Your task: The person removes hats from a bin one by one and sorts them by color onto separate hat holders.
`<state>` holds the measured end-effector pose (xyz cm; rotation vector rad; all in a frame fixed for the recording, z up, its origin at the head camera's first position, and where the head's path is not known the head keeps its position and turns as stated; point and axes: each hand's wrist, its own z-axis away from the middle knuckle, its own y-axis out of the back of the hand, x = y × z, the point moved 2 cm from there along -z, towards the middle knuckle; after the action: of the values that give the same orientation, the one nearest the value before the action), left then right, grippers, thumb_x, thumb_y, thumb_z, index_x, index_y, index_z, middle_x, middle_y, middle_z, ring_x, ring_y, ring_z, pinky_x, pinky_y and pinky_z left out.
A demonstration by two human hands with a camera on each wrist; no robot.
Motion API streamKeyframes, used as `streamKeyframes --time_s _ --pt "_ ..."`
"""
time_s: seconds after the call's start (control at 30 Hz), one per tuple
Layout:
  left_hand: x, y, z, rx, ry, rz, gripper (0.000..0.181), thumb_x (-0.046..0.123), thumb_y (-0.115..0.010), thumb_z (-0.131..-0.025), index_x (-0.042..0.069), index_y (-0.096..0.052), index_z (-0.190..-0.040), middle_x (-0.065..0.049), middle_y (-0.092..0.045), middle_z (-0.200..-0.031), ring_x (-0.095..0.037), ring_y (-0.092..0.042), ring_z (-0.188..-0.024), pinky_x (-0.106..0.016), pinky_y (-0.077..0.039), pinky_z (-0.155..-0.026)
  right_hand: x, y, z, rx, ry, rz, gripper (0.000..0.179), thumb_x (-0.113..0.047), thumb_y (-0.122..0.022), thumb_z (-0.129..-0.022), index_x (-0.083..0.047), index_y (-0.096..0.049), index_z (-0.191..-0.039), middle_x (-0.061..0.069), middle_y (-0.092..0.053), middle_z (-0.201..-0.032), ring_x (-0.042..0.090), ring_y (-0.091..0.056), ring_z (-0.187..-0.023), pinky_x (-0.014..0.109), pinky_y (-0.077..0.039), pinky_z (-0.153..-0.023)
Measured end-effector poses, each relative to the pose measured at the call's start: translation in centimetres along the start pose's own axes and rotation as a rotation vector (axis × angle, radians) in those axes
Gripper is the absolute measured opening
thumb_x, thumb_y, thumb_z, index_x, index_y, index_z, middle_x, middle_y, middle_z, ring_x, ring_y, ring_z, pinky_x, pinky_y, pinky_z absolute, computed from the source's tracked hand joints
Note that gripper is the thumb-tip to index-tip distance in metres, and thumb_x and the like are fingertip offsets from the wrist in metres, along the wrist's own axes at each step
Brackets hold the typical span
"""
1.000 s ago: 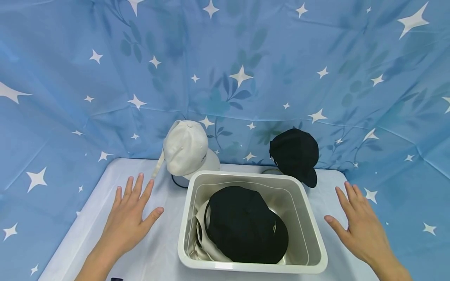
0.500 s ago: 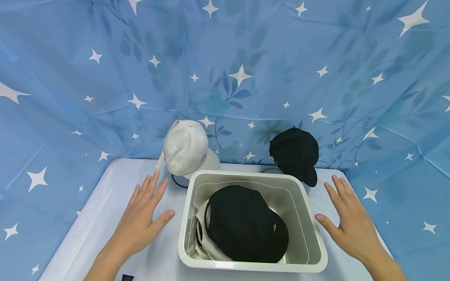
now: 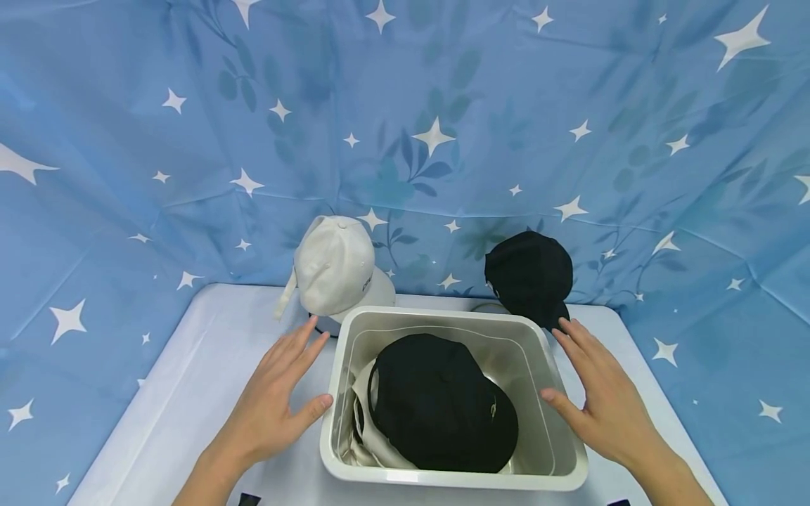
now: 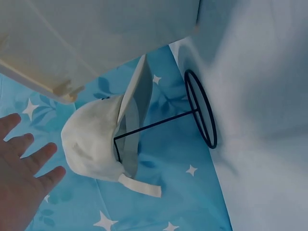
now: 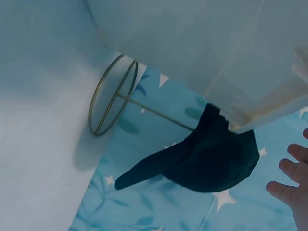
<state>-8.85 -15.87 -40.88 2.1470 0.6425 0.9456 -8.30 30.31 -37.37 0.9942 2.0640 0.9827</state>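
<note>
My left hand [image 3: 272, 397] is beside the left wall of a light grey plastic bin [image 3: 443, 480], fingers extended and thumb near the rim. On the bin's other side, my right hand [image 3: 604, 400] has its fingers spread, the thumb overlapping the rim in the head view. Neither hand holds anything. Inside the bin lies a black cap [image 3: 436, 400] over cream fabric [image 3: 378, 444], mostly hidden. Behind the bin, a white cap [image 3: 335, 267] hangs on a black wire stand [image 4: 156, 124]. At the back right, another black cap [image 3: 531, 274] sits on a brass-coloured stand [image 5: 159, 113].
A white-covered table [image 3: 190, 351] bears the bin and both stands. Blue fabric with white stars and leaves [image 3: 405, 105] hangs behind and around it. Small dark pieces [image 3: 249, 500] show at the bottom edge near each wrist.
Both hands have moved inward toward the bin, the left one rightward and the right one leftward. The bin and caps stay where they were.
</note>
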Motion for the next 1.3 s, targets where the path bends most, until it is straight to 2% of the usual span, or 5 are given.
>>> streamKeyframes --time_s 0.2,0.7,0.83,0.97,1.3 --pt "0.3 -0.5 -0.1 0.009 -0.043 0.047 0.08 0.028 -0.075 -0.088 0.011 -0.044 -0.16 -0.011 -0.029 -0.171 -0.04 -0.036 -0.151 -0.035 -0.014 -0.127 -0.9 -0.4 -0.5 -0.013 0.034 -0.04 0.081 -0.047 -0.079 -0.089 -0.005 -0.051 -0.153 0.015 -0.043 -0.162 0.039 -0.044 -0.145 0.025 -0.016 -0.125" --pt "0.4 -2.1 0.5 0.051 -0.15 0.091 0.072 0.016 -0.068 -0.083 0.005 -0.053 -0.152 -0.018 -0.047 -0.16 -0.038 -0.044 -0.145 -0.032 -0.017 -0.125 -2.8 -1.9 -1.5 -0.047 0.084 -0.075 0.079 -0.055 -0.072 -0.093 -0.003 -0.053 -0.15 0.014 -0.045 -0.161 0.042 -0.048 -0.14 0.027 -0.012 -0.126" --pt "0.3 -2.4 0.5 0.053 -0.153 0.099 0.071 0.015 -0.068 -0.081 0.003 -0.055 -0.15 -0.017 -0.048 -0.159 -0.038 -0.045 -0.144 -0.032 -0.017 -0.125 -3.4 -2.2 -1.8 -0.08 0.085 -0.074 0.079 -0.049 -0.077 -0.09 -0.004 -0.053 -0.15 0.013 -0.046 -0.161 0.041 -0.052 -0.137 0.049 -0.032 -0.123" --pt "0.2 -2.7 0.6 0.049 -0.145 0.106 0.072 0.014 -0.068 -0.081 0.005 -0.055 -0.151 -0.016 -0.049 -0.158 -0.04 -0.046 -0.143 -0.032 -0.017 -0.125 -3.8 -2.5 -2.0 -0.115 0.087 -0.102 0.08 -0.048 -0.079 -0.089 -0.006 -0.052 -0.152 0.011 -0.046 -0.161 0.038 -0.053 -0.136 0.072 -0.044 -0.101" --pt "0.3 -3.2 0.7 0.095 -0.151 0.154 0.069 0.012 -0.065 -0.079 -0.001 -0.058 -0.147 -0.017 -0.049 -0.159 -0.035 -0.046 -0.144 -0.03 -0.02 -0.124 -5.0 -3.1 -2.2 -0.199 0.086 -0.12 0.085 -0.046 -0.081 -0.087 -0.01 -0.047 -0.156 0.007 -0.044 -0.162 0.034 -0.055 -0.135 0.063 -0.053 -0.097"
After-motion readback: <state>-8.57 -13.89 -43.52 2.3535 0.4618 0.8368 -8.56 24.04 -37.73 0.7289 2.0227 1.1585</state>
